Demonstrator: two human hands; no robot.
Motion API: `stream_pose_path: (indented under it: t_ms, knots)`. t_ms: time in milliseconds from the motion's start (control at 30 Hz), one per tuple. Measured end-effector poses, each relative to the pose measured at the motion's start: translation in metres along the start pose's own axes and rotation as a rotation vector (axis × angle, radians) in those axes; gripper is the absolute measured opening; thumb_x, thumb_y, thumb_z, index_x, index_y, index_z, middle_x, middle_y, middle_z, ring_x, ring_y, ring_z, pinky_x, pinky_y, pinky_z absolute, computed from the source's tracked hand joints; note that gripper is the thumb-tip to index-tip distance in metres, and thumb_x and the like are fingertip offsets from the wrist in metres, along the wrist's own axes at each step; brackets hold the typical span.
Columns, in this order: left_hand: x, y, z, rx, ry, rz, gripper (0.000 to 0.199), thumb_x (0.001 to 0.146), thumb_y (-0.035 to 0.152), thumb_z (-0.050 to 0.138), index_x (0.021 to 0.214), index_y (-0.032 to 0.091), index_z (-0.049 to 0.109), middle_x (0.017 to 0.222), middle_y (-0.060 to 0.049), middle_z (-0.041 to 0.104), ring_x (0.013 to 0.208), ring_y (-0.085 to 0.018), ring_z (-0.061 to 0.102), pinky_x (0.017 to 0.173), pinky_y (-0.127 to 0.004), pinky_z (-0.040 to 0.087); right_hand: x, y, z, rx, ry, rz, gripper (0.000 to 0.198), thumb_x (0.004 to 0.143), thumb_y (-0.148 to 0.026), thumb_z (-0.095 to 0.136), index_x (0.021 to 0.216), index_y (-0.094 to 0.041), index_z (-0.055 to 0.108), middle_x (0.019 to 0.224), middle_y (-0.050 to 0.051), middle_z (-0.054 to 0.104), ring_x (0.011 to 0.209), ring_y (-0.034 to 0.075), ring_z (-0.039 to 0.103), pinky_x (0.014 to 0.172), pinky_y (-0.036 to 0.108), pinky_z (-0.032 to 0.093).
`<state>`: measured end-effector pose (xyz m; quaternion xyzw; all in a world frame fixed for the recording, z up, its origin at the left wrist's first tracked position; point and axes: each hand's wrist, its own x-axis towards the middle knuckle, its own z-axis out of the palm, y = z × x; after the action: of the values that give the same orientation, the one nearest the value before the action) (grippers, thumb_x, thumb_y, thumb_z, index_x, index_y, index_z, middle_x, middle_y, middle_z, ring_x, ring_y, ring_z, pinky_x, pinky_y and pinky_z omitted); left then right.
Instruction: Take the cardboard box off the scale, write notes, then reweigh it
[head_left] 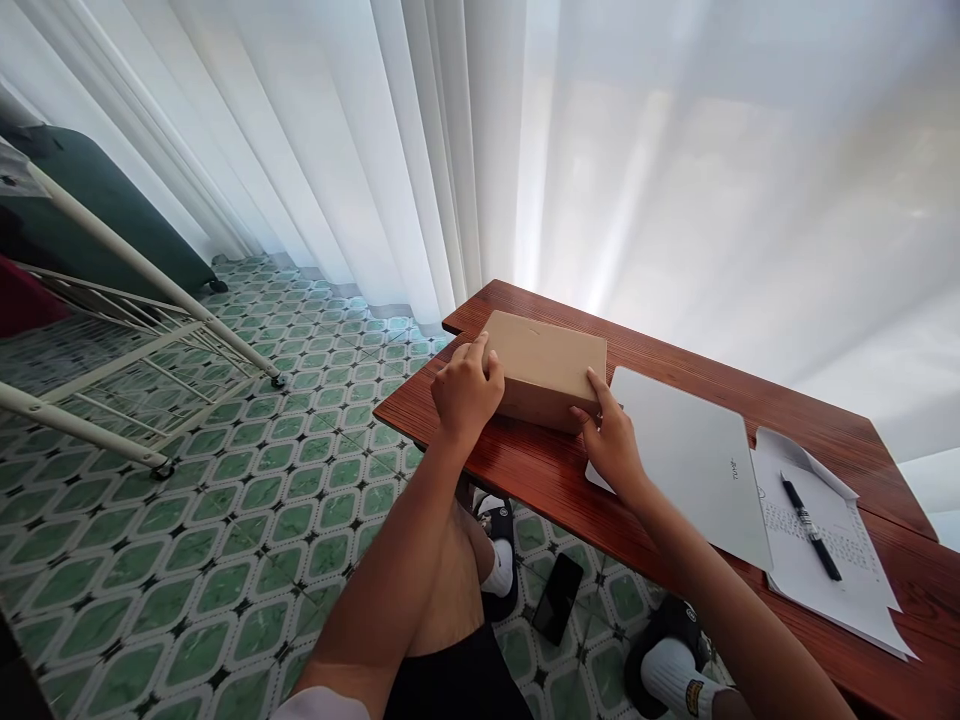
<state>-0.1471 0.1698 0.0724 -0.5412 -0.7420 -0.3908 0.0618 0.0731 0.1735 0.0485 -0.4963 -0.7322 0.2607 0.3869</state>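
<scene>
On the wooden table (536, 462), both grips (466, 392) (613, 440) hold a box (546, 358).

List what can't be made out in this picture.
- Interior of the cardboard box: head view, hidden by its top.
- Some fingertips of the left hand: head view, behind the hand.
- Handwriting on the papers: head view, too small.
- Green suitcase: head view, cut by left edge, partly behind the rack.

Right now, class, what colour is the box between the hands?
Light brown box, clearest in the head view.
</scene>
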Motion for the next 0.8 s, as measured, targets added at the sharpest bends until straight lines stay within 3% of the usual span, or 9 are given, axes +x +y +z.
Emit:
stream_pose_path:
  t_ms: [367,800]
  knots:
    - [-0.005,0.014,0.001,-0.217,0.166,0.167,0.044,0.099,0.029,0.034,0.129,0.019,0.064,0.129,-0.007,0.068,0.119,-0.023,0.064,0.099,-0.035,0.05,-0.006,0.002,-0.032,0.042,0.072,-0.08,0.059,0.094,-0.036,0.052,0.152,-0.028,0.039,0.145,0.009,0.053,0.115,0.026,0.063,0.092,0.046,0.059]
    - [-0.022,0.054,0.014,-0.369,0.118,0.345,0.047,0.099,0.033,0.028,0.128,0.018,0.061,0.129,-0.008,0.068,0.12,-0.02,0.063,0.103,-0.033,0.048,-0.029,0.021,-0.086,0.022,0.196,-0.068,0.056,0.094,-0.039,0.055,0.148,-0.03,0.044,0.14,0.007,0.057,0.112,0.025,0.062,0.095,0.046,0.059]
